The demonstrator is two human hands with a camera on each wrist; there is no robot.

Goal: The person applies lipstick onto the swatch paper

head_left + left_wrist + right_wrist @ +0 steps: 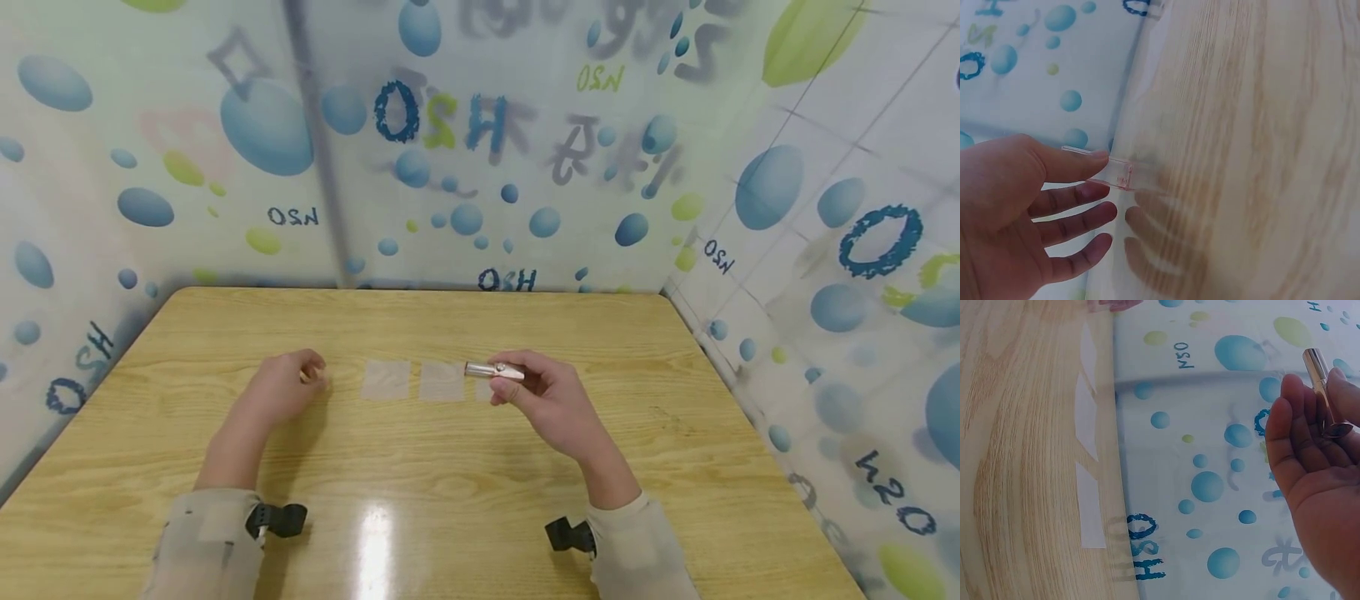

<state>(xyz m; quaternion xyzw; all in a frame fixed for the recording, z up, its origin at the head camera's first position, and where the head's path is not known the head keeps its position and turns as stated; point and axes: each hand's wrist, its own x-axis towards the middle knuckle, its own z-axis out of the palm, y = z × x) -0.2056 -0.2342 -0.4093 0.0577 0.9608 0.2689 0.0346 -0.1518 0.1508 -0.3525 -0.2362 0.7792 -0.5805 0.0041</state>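
My right hand [553, 402] holds a shiny rose-gold and silver lipstick tube [487, 371] between thumb and fingers, its narrower metal end pointing left. In the right wrist view, the tube [1319, 375] slants upward out of the fingers. At the left, my left hand [285, 387] is raised over the table. Its thumb and index finger pinch a small clear plastic cap [1120, 172], with the other fingers loosely bent below. Between the hands lie three pale, thin squares in a row: a left one [386, 380], a middle one [442, 382] and a right one [483, 390], partly hidden by the right hand.
The wood-grain table [390, 467] reaches back to a wall [465, 192] printed with blue and green bubbles and letters. Another patterned wall [847, 275] runs along the right side. Dark wrist cameras sit at both sleeves.
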